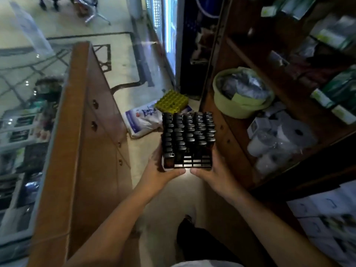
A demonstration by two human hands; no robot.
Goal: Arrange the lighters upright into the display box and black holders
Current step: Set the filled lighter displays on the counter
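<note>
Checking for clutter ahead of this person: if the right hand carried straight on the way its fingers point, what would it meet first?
The right hand points forward, gripping the black holder of lighters. Straight ahead, likely the yellow tray on the white bag on the floor, though those lie lower, so depth is unclear.

You held a black lighter holder [187, 164] packed with black lighters [187, 130]. Beyond it lay a yellow tray [171, 102] on a white sack [142, 120] with blue print. The basin [240, 110] was pale green, the shelving [217, 93] dark brown, and the floor [123, 54] cream with dark lines.
</note>
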